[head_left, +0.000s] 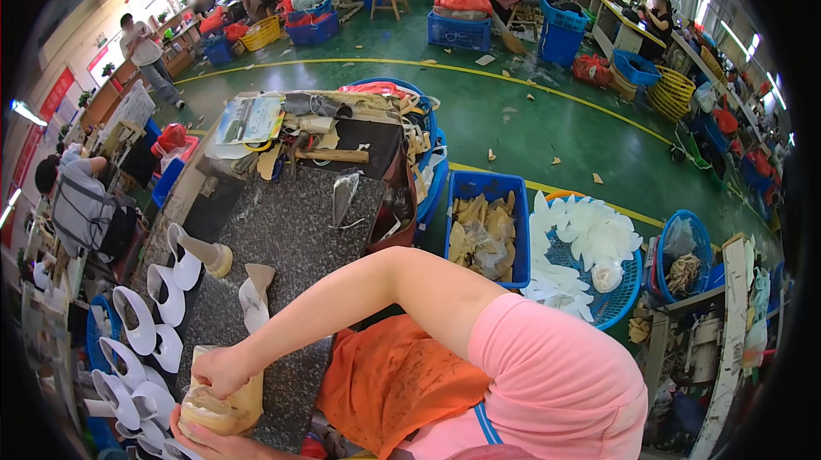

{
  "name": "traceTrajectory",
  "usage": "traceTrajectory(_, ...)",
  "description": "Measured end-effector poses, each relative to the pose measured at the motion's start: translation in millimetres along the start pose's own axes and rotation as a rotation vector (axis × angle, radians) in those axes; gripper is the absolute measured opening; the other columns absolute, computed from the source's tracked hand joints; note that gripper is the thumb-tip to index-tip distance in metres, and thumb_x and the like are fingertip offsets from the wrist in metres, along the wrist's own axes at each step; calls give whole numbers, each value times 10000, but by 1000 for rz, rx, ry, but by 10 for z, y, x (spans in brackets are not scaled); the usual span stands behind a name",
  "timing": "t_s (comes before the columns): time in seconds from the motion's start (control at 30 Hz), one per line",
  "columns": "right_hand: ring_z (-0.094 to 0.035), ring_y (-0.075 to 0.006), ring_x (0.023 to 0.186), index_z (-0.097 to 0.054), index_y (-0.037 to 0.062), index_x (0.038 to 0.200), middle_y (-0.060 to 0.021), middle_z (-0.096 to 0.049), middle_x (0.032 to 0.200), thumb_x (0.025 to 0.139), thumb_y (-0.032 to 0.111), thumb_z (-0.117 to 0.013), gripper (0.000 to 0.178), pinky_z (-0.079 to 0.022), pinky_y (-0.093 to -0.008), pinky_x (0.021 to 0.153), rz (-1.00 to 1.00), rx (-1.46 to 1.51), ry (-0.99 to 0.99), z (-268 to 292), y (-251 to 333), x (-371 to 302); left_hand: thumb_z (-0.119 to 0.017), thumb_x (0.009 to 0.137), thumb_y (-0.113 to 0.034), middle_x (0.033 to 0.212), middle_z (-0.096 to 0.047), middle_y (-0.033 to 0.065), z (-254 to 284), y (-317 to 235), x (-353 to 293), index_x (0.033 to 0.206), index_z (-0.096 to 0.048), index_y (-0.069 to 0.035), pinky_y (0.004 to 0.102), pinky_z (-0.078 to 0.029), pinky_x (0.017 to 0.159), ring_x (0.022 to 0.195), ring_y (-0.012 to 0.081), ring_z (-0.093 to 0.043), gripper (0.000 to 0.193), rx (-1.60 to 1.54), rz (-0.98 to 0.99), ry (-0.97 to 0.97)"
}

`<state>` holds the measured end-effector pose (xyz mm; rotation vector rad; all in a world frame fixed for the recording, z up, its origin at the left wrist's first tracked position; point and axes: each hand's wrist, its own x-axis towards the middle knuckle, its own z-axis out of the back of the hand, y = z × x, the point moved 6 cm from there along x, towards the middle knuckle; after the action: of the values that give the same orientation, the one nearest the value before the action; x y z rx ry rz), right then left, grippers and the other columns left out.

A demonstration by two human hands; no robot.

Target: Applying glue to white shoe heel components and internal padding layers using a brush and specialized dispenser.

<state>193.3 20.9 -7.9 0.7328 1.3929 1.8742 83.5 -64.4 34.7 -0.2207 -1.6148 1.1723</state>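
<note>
My right hand (224,371) is closed at the top of a cream-coloured plastic container (248,398) with a cut-out opening. Its fingertips reach over the opening, and what they grip, if anything, is hidden. Curled round the container's near lower side, my left hand (221,445) holds it against the edge of the speckled dark worktop (286,238). White shoe uppers (135,320) hang in an overlapping row just left of the container. Beyond it stand a cone-shaped beige piece (205,255) and a bent off-white piece (255,299).
A wooden-handled hammer (332,155) lies among scraps at the worktop's far end. To the right are a blue crate (523,238) of beige pieces and a blue basket (629,289) with white pieces. Several people work at benches around the green floor (385,84).
</note>
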Motion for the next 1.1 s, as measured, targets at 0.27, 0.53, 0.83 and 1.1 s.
traceTrajectory(0.27,-611,-336,761,-597,3,854,-186,-613,763,647,122,-587,239,-477,-392,671,258,-278,-256,-23,137,-89,-409,926,-263,1109,-509,138,48,37,36,1132,-478,28,353,-429,847,997,245,-515,364,-29,4,7)
traceTrajectory(0.53,-610,-349,749,-578,-22,806,-193,-608,755,721,140,-548,186,-482,-424,663,332,-377,-367,-79,304,-258,-421,919,-270,1127,-507,138,140,122,106,1147,-482,24,351,-429,850,993,243,-520,377,-16,30,-7)
traceTrajectory(0.83,-611,-208,496,-627,-10,661,-96,-589,612,667,109,-608,121,-505,-314,457,-15,-43,41,16,239,-142,-434,889,-243,1061,-538,131,-12,-138,160,1054,-535,17,362,-438,827,961,264,-531,325,10,-47,-27)
traceTrajectory(1.1,-579,-246,429,-598,-71,645,-157,-581,588,573,51,-583,143,-470,-323,379,68,-177,38,13,172,91,-426,889,-251,1063,-526,157,-1,-7,157,1072,-507,37,382,-440,831,979,273,-520,351,-5,-30,42)
